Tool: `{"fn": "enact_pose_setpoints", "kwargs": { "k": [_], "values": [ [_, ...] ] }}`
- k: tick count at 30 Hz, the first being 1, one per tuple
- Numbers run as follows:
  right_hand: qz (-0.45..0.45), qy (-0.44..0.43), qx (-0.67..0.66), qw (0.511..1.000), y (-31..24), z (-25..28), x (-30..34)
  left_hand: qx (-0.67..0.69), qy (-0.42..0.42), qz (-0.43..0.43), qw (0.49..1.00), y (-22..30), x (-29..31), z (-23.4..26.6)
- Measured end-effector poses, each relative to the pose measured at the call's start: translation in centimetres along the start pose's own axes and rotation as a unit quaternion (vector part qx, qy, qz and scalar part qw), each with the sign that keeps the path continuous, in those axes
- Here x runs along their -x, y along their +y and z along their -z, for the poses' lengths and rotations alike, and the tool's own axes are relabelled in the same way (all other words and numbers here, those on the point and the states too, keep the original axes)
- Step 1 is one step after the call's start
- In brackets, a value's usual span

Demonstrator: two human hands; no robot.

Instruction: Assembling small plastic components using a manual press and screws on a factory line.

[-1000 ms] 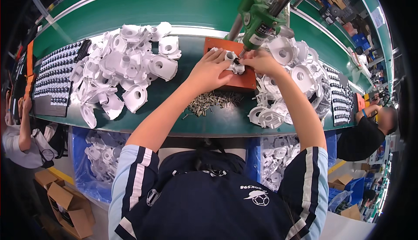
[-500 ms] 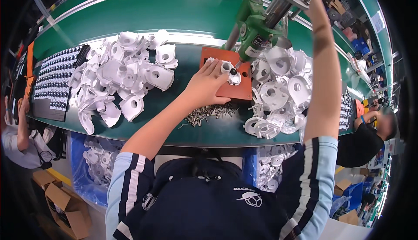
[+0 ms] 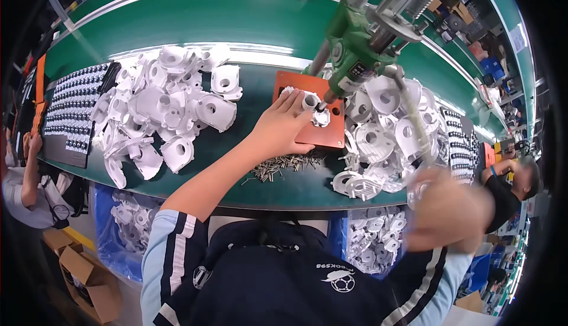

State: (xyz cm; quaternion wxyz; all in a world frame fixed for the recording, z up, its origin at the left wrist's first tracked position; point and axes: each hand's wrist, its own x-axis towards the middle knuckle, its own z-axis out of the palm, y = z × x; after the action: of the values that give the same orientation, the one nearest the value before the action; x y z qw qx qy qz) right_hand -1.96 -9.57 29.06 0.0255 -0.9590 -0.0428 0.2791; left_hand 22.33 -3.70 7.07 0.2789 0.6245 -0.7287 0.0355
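Observation:
An orange-red fixture block (image 3: 324, 135) lies on the green table with a white plastic part (image 3: 320, 118) seated on it. My left hand (image 3: 286, 123) curls over the left side of that part and holds it against the block. Directly above, the green hand press (image 3: 355, 68) has its ram lowered onto a small dark piece in the part. My right hand (image 3: 449, 213), smeared by motion, is at the lower end of the press lever (image 3: 416, 119) and appears wrapped round it. Small metal pins (image 3: 278, 168) lie loose in front of the block.
White plastic housings are heaped left (image 3: 165, 107) and right (image 3: 378, 139) of the press. Trays of small dark-and-white pieces (image 3: 77, 107) stand at both ends. Blue-lined bins (image 3: 112, 237) of white parts sit below the table edge. A co-worker (image 3: 509, 190) is at the far right, another at left.
My right hand has swung the press lever from high up down towards me. The ram has come down onto the part. My left hand stays on the part.

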Motion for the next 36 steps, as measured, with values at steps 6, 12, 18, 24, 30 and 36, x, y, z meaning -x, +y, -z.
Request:
{"fn": "enact_pose_setpoints", "kwargs": {
  "k": [6,12,18,24,30,36],
  "values": [
    [-0.070,0.176,0.037,0.981,-1.8,-6.3,-2.4,0.007,-0.055,0.064,0.996,0.2,-0.2,0.5],
    [-0.011,0.224,-0.147,0.963,-0.9,-4.2,-0.9,0.133,-0.020,0.150,0.979,-1.2,-1.1,0.2],
    [-0.171,0.682,-0.061,0.708,6.9,3.2,1.9,-0.031,0.013,-0.007,0.999,-3.2,-3.6,0.9],
    [-0.033,0.665,-0.466,0.582,17.1,9.3,-7.9,0.061,-0.190,0.064,0.978,-2.1,-6.6,4.4],
    [-0.024,0.581,-0.549,0.600,17.9,1.8,-4.7,0.035,-0.103,0.055,0.993,-6.3,-7.1,6.8],
    [-0.232,0.656,-0.324,0.641,11.2,-9.9,6.3,-0.044,-0.050,0.191,0.979,-11.1,-7.6,9.8]
  ]
}}
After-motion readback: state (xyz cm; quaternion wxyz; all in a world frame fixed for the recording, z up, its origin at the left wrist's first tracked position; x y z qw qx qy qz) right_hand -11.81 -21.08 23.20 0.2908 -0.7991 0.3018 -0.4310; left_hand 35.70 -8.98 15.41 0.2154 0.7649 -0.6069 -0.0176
